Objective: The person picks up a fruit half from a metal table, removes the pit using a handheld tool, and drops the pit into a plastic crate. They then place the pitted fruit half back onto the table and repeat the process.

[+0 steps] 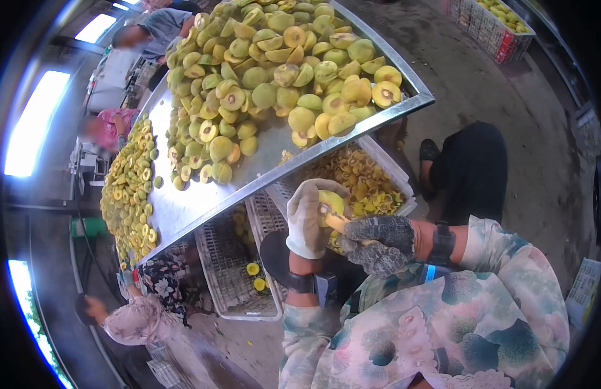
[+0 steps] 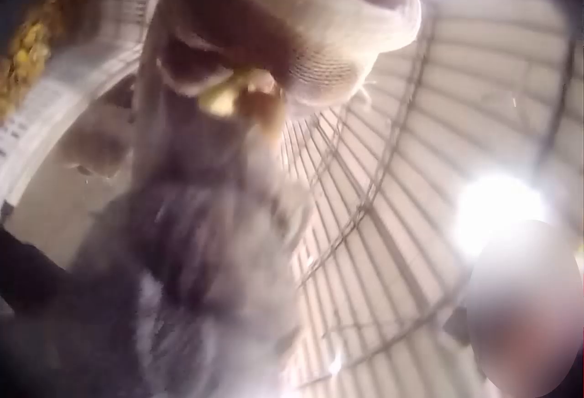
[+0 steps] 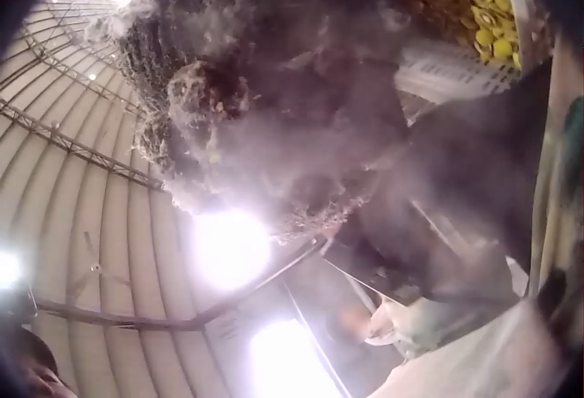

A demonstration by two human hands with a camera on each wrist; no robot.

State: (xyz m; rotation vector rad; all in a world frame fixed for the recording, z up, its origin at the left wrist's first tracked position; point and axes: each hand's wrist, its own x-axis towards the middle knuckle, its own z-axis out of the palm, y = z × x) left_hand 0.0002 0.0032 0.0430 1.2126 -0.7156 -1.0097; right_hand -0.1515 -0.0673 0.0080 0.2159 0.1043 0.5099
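In the head view the left hand (image 1: 307, 219), in a pale glove, grips a yellow-green fruit piece (image 1: 331, 202). The right hand (image 1: 380, 243), in a fuzzy grey glove, has its fingers curled round a tan handle-like tool (image 1: 336, 222) whose end meets the fruit. The left wrist view shows a blurred yellow bit (image 2: 221, 99) between the pale glove (image 2: 274, 42) and the grey glove (image 2: 201, 270). Curled grey glove fingers (image 3: 214, 92) fill the upper part of the right wrist view; the tool cannot be made out there.
A metal table (image 1: 268, 170) heaped with halved fruit (image 1: 265, 96) stands ahead. Below its edge are a crate of scraps (image 1: 404, 185) and a crate (image 1: 232, 292) holding a few yellow pieces. Other people sit at the left; another crate of fruit (image 1: 485, 29) is at the upper right.
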